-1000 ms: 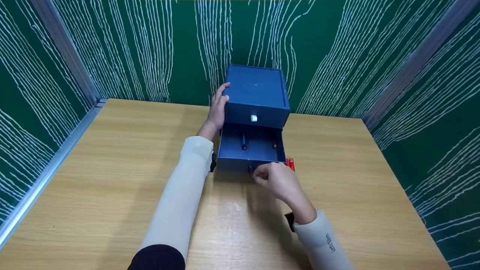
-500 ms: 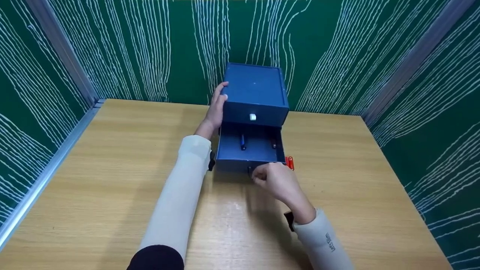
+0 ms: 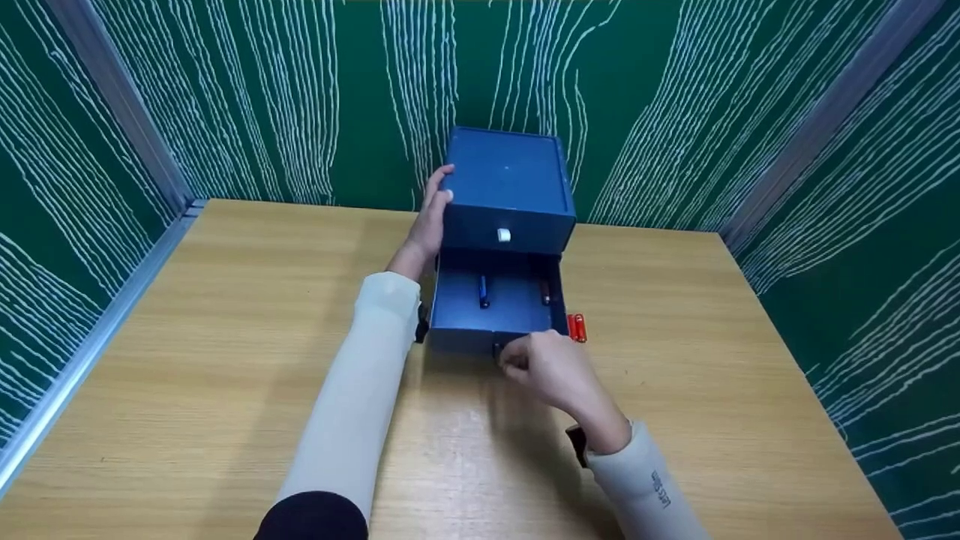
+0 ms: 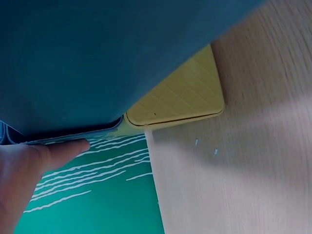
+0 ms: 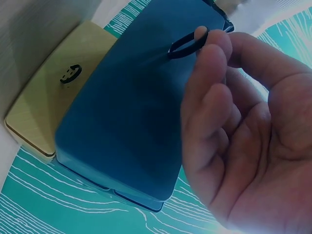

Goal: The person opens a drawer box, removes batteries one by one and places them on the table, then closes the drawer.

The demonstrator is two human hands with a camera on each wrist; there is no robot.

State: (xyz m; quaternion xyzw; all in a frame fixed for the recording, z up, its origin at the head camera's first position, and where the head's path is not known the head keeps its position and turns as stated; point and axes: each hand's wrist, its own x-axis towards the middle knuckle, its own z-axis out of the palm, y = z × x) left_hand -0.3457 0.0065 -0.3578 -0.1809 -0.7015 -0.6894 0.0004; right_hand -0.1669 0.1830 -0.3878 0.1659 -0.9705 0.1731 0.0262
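A blue drawer cabinet (image 3: pixel 504 174) stands toward the back of the table. Its top drawer, with a white knob (image 3: pixel 504 235), is closed, while the blue drawer (image 3: pixel 459 341) below is pulled out toward me. Inside it lie a blue pen-like stick (image 3: pixel 484 291) and a small dark item (image 3: pixel 545 291) at the right wall. My left hand (image 3: pixel 430 214) lies with extended fingers against the cabinet's left side. In front, my right hand (image 3: pixel 547 367) pinches the dark loop handle (image 5: pixel 187 45) of the pulled-out drawer between thumb and fingertips.
Red cylinders (image 3: pixel 577 328), partly hidden, lie on the table just right of the drawer. A yellow drawer (image 5: pixel 58 83) with a black handle (image 5: pixel 71 74) sits beneath the blue one. A green wall (image 3: pixel 360 180) with white lines rises behind the cabinet.
The blue drawer has slid slightly farther out toward me, with the right hand still pinching its handle. The left hand stays at the cabinet's side.
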